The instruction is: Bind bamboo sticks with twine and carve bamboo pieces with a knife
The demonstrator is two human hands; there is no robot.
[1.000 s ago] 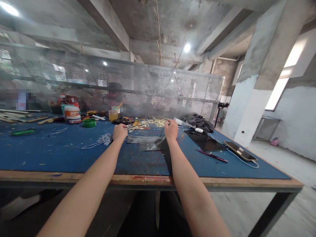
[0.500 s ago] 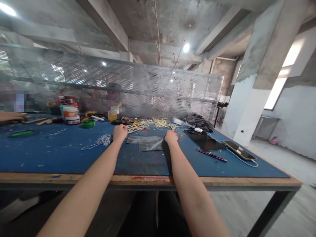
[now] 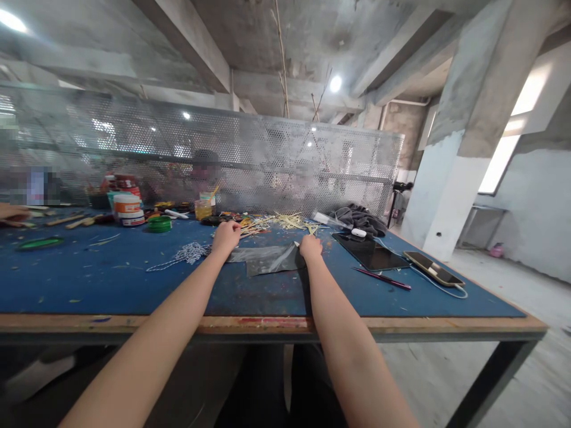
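Note:
A grey translucent plastic sheet (image 3: 273, 260) lies on the blue tabletop between my hands. My right hand (image 3: 310, 245) is closed on the sheet's raised right corner. Near the sheet's left end is my left hand (image 3: 226, 236), its fingers pinched together; what they hold, if anything, is too small to tell. A bundle of blue-and-white cord (image 3: 190, 254) lies just left of my left wrist. Thin yellowish strips (image 3: 289, 222) are heaped behind the hands.
A tablet (image 3: 370, 252), a phone (image 3: 432, 268) with a cable and a dark pen (image 3: 384, 279) lie on the right. Paint jars (image 3: 129, 211) and a green lid (image 3: 159, 224) stand back left. Another person's hand (image 3: 13, 214) shows at the far left.
My left hand has moved slightly right, toward the sheet. The sheet's right corner has lifted near my right hand. The other person's hand has shifted left.

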